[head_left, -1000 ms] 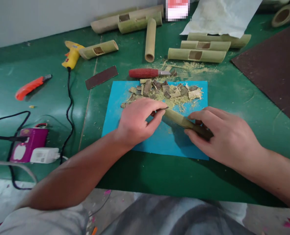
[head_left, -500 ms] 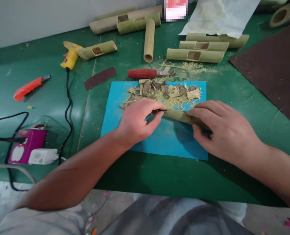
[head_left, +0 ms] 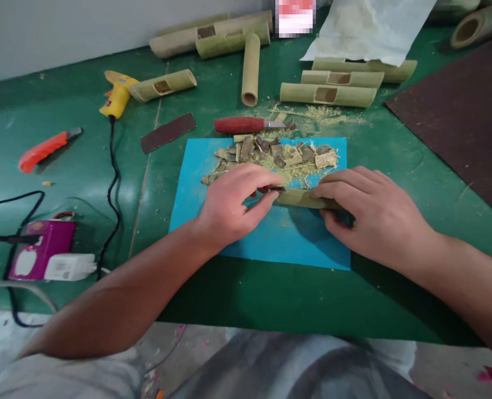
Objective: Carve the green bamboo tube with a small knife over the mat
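Observation:
A short green bamboo tube (head_left: 298, 198) lies slantwise just over the blue sheet (head_left: 246, 249). My right hand (head_left: 366, 213) is closed round its right end, thumb below and fingers on top. At the tube's left end, my left hand (head_left: 241, 199) pinches a small dark flat piece (head_left: 277, 189) that looks like folded sandpaper, held against the bamboo. Most of that piece is hidden by my fingers. Bamboo chips and shavings (head_left: 277, 152) are heaped behind both hands, and a red-handled carving knife (head_left: 241, 124) rests beyond them.
On the green table (head_left: 249, 299) are several cut bamboo tubes (head_left: 326, 95), a yellow glue gun (head_left: 118, 97), an orange utility knife (head_left: 46, 151), a dark strip (head_left: 168, 133) and a large dark sheet (head_left: 462, 116). A purple box (head_left: 41, 249) with cables stands at the left.
The tube has turned a little, its right end now higher and more level. My right hand has shifted slightly left and up with it. My left hand keeps its pinch.

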